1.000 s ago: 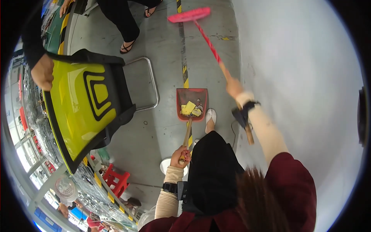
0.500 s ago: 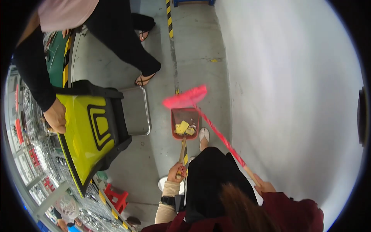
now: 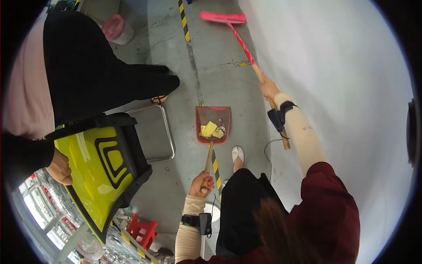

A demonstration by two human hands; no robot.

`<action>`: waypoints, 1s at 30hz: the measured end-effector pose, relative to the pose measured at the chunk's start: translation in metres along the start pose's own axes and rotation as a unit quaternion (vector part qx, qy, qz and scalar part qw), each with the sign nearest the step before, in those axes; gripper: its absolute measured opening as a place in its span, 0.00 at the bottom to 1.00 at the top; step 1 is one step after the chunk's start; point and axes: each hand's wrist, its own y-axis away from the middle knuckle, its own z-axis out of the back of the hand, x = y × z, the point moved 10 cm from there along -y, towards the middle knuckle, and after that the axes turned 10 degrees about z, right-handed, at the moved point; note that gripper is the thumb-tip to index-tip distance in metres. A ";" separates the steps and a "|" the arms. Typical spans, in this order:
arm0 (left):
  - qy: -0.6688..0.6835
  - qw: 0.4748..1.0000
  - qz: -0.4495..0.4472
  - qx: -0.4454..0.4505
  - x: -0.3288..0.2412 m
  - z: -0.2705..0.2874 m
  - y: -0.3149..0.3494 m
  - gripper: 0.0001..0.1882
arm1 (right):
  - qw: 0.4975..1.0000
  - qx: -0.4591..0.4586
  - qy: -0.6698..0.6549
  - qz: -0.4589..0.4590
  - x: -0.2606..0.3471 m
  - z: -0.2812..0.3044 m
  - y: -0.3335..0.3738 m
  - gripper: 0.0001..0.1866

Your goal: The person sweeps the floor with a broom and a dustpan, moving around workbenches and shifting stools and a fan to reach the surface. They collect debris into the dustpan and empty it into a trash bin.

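Note:
My left hand (image 3: 202, 184) is closed round the wooden handle of a red dustpan (image 3: 213, 110), whose pan rests on the grey floor. Inside the pan lie yellow scraps (image 3: 210, 129) and some dark and pale litter. My right hand (image 3: 268, 86), with the arm stretched forward, grips the wooden handle of a broom (image 3: 241, 42). Pink-red wrapping covers the lower part of its stick. The broom's pink head (image 3: 223, 17) is on the floor far ahead, beside the white wall and well apart from the dustpan.
On the left a co-worker's hand (image 3: 60, 167) touches the back of a yellow-green chair (image 3: 94, 154). The chair's metal frame (image 3: 170, 132) reaches toward the dustpan. A white wall (image 3: 334, 88) bounds the right. A red stool (image 3: 142, 231) and a lined bin (image 3: 118, 30) stand on the left.
My right arm has reached forward, carrying the broom head from just beyond the dustpan to far ahead near the wall. The co-worker has shifted closer to the chair.

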 end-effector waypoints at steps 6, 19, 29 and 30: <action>-0.006 1.000 -0.010 0.004 -0.005 -0.012 -0.006 0.05 | 0.991 0.100 -0.012 -0.086 -0.047 -0.025 0.241 0.30; 0.040 0.999 -0.008 -0.008 -0.018 -0.083 -0.014 0.08 | 0.967 0.162 -0.154 -0.123 0.077 0.064 0.381 0.28; 0.045 0.999 0.004 0.024 -0.158 -0.271 -0.013 0.10 | 0.989 0.116 -0.059 0.068 0.152 0.127 0.049 0.27; 0.065 0.998 0.001 0.019 -0.171 -0.282 -0.016 0.10 | 0.991 0.103 -0.052 0.062 0.148 0.129 0.012 0.27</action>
